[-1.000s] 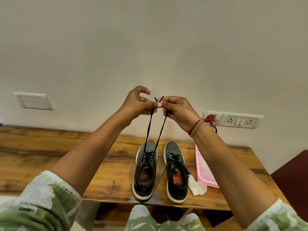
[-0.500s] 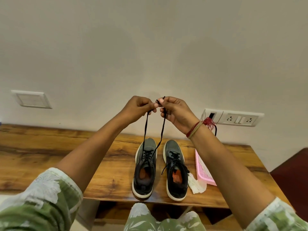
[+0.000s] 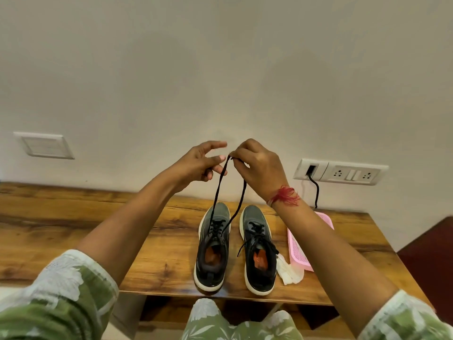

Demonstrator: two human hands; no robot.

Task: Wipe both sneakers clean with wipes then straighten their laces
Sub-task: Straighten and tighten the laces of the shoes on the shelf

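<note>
Seated-height view down onto wooden table (image 3: 73, 217) against plain wall. Two dark grey/black sneakers w/ white soles side by side near front edge, toes to wall, heels toward person, small gap between, not touching. Left sneaker (image 3: 208, 271): black lace (image 3: 217, 192) pulled up out of top eyelets, both strands lifted well above shoe; left strand taut and straight, right strand slightly slack, curving back down to the tongue. R hand (image 3: 257, 165) raised above toes, fingers curled, pinching lace near the tip betw. thumb and fingertips; second strand running up behind same fingers, so apparently gripped there too, exact contact hidden. L hand (image 3: 203, 160) just beside it, fingers spread and relaxed, index stretched toward R hand, nothing gripped; lower fingertips right at the left strand, touching or not – can't tell. Right sneaker (image 3: 262, 278): lace untied, ends loose over sides, one end trailing onto table in the gap. Crumpled white wipe (image 3: 289, 271) lying against its outer side, betw. shoe and pink perforated tray (image 3: 297, 251), partly hidden by R forearm. Red thread (image 3: 285, 195) around R wrist. Green floral sleeves (image 3: 61, 298) at both elbows. On wall: socket panel (image 3: 343, 171) at right w/ black cable (image 3: 316, 190) plugged in and hanging down behind table; blank cover plate (image 3: 44, 144) at left.
</note>
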